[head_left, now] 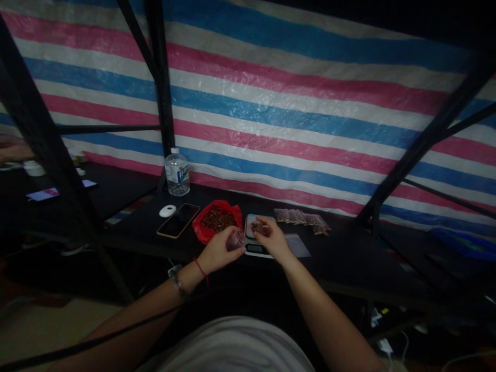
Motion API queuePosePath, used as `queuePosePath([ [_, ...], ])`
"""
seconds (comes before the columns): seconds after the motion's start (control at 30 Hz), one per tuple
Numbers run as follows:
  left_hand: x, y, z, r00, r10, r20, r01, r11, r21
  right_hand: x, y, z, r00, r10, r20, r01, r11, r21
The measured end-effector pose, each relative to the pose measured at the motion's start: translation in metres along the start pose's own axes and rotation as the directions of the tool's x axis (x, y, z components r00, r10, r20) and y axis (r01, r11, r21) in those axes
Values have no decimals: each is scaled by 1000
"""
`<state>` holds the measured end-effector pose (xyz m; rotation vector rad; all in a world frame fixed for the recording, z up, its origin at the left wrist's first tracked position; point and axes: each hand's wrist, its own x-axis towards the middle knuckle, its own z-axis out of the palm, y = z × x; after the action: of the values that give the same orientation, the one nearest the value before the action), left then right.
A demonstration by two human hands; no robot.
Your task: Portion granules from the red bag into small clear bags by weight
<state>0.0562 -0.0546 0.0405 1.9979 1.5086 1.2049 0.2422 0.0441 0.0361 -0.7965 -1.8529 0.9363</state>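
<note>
My left hand is closed around a small clear plastic bag, just left of a small digital scale. Over the scale's plate, my right hand has its fingers curled down onto a little heap of dried brown pieces. Those fingers partly cover the heap, and its exact kind is too dim to make out. Beside my left hand lies an open red plastic bag filled with more brown pieces. A flat clear bag rests to the scale's right.
Several filled clear bags lie in a row behind my right hand. On the left are a phone, a white oval object and a large clear bottle. Black metal posts frame the dark table. Another person's hand shows far left.
</note>
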Motion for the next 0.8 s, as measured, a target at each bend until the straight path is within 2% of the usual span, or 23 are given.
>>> queuePosePath([
  [0.13,-4,5,6,1000,12,20,-12,1000,11,-20,-27,2,993,12,120,-37,978,204],
  [0.3,-9,10,10,998,61,-3,-61,998,-15,-33,-42,-1,987,20,162,-61,966,252],
  [0.43,-10,11,12,997,75,-25,-75,997,-31,-35,-49,-5,984,-19,176,-10,986,167],
  [0.53,-10,11,14,995,88,-35,-90,994,-57,-36,-54,-9,968,-120,219,114,993,42],
  [0.67,-10,10,16,995,95,-43,-98,992,-79,-39,-59,-14,949,-220,224,249,962,-109],
  [0.8,-11,12,15,994,95,-45,-100,989,-110,-38,-64,-18,938,-266,221,302,942,-148],
])
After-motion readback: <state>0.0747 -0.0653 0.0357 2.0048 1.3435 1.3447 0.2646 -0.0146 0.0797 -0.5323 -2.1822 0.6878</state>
